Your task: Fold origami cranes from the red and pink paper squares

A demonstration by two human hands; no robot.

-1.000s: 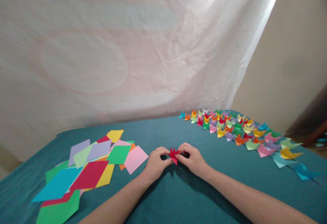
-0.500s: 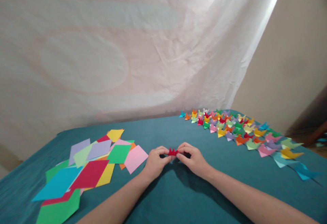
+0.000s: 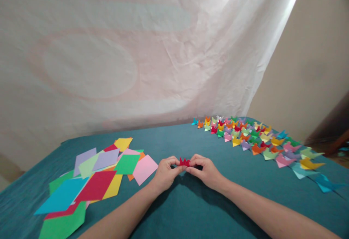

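Paper folding by hand: fine shaping apparently in hand

Largest item on site is a pale sheet (image 3: 109, 68), hung behind the work and creased toward its right side, with a beige wall (image 3: 305, 57) beyond it. Before it stands a table (image 3: 163, 142) under dark teal cloth. On the left of the table lie loose paper pieces (image 3: 95, 186), overlapping unevenly, in red, blue, green, yellow, pink and lilac among others. On the right stand folded paper birds (image 3: 236, 142) in slanting rows, mixed in colour, wings and points upward.

Between these two lots work the hands. The left hand (image 3: 166, 173) and right hand (image 3: 204, 168) face each other, fingertips almost meeting. Thumb and forefinger of each are brought together in a pinch, with the red folded piece (image 3: 184, 162) gripped between them at either side. Its pointed tips stand upward. Whether its underside touches the cloth cannot be told; the finer creases are too small to read.

Finding: the step looks like pressing or adjusting small folds on a nearly formed piece. In my judgement, the next move calls for light, even fingertip pressure, with one side steadied so the points do not crush.
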